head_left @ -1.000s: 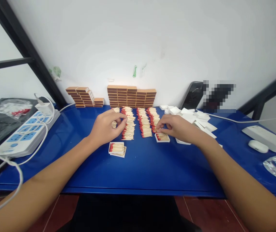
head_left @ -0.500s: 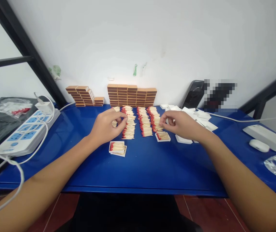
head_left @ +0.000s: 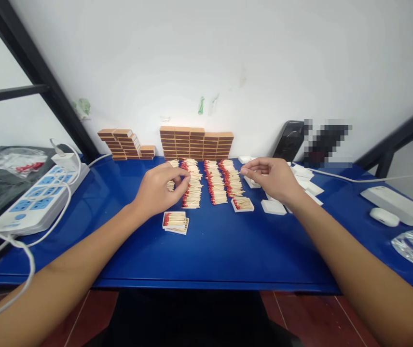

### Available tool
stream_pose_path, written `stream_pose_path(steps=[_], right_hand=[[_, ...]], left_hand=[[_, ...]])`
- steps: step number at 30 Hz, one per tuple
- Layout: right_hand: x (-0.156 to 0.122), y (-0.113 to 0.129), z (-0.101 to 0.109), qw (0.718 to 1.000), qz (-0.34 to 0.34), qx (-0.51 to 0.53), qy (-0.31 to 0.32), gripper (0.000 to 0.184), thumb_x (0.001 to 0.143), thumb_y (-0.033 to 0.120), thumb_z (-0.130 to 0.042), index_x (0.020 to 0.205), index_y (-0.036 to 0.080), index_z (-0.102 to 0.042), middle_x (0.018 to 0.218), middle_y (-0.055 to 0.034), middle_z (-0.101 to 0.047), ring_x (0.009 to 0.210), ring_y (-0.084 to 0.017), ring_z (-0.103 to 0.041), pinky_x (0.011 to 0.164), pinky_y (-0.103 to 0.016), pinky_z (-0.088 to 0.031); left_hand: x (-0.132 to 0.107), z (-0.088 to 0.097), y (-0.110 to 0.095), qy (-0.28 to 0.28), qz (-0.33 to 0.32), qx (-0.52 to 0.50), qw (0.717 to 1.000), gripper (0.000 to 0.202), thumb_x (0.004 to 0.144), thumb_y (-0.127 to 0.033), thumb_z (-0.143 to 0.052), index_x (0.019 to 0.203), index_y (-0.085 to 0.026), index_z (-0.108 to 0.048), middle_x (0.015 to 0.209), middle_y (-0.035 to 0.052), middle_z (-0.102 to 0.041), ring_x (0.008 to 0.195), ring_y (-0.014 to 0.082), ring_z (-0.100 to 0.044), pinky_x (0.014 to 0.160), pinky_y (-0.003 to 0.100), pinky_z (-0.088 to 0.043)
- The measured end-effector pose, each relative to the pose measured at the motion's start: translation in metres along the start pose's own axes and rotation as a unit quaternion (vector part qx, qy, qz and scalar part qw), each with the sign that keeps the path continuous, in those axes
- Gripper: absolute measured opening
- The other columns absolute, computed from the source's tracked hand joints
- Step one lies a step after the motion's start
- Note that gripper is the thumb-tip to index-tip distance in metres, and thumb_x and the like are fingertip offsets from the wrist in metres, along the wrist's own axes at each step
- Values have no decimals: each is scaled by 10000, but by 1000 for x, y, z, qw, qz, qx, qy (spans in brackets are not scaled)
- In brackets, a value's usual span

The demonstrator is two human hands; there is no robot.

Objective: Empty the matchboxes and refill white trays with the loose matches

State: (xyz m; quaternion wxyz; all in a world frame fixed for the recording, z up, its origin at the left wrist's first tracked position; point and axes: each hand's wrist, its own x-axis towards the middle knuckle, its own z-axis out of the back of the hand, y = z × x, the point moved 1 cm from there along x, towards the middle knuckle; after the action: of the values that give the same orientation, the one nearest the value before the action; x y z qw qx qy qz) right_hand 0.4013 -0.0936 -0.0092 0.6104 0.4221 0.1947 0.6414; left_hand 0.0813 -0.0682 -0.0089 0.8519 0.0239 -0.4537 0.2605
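Left hand (head_left: 156, 190) pinches matches (head_left: 215, 185), right hand (head_left: 275, 178) hovers pinched above them

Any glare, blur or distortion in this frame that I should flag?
Head view: even, soft light; faint sheen on the blue table; wide-angle bending toward the edges; a pixelated patch at the back right; left hand, right hand and match rows are sharp.

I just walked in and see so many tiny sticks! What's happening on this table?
A person is at a blue table with rows of red-tipped matches. The left hand pinches matches in the left rows. The right hand hovers over the right row, pinched shut; any match there is too small to see. Two white trays hold matches. Brown matchboxes are stacked by the wall.
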Motion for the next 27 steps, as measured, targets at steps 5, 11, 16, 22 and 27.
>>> stream_pose_path(steps=[5, 11, 16, 22, 27], right_hand=[[2, -11, -7, 999, -36, 3, 7, 453, 753, 601, -829, 882, 170, -780, 863, -109, -788, 723, -211, -662, 652, -344, -520], [4, -15, -13, 993, -3, -116, -4, 418, 815, 588, -730, 861, 179, -803, 681, -48, -685, 639, -196, -569, 633, -345, -441], [1, -5, -3, 984, 60, -170, 1, 354, 878, 529, -669, 929, 201, -794, 851, -69, -730, 685, -201, -575, 678, -356, -443], [-18, 21, 26, 944, 107, -195, 243, 487, 776, 672, -813, 1056, 275, -788, 959, -49, -711, 789, -217, -614, 681, -332, -455], [-22, 23, 24, 927, 71, -238, 282, 480, 712, 588, -879, 1050, 267, -764, 921, -40, -690, 770, -220, -616, 651, -323, -444]], left_hand=[[0, 1, -1, -3, -3, -1, 1000, 133, 961, -221, -642, 901, -210, -760, 702, -3, -734, 688, 161, -657, 708, 297, -523], [1, 1, -1, -5, -13, -3, 1000, 130, 960, -205, -645, 904, -200, -762, 695, -5, -730, 684, 159, -653, 701, 294, -519], [1, 1, -1, -1, -9, -1, 1000, 128, 961, -205, -644, 909, -205, -761, 689, -9, -726, 684, 160, -651, 703, 299, -520], [0, 1, -1, 6, -5, 4, 1000, 142, 965, -223, -633, 901, -217, -759, 694, -7, -733, 694, 166, -657, 702, 304, -519], [-1, -1, 0, 10, -5, 4, 1000, 132, 964, -228, -641, 916, -216, -763, 682, -9, -723, 686, 163, -658, 701, 301, -519]])
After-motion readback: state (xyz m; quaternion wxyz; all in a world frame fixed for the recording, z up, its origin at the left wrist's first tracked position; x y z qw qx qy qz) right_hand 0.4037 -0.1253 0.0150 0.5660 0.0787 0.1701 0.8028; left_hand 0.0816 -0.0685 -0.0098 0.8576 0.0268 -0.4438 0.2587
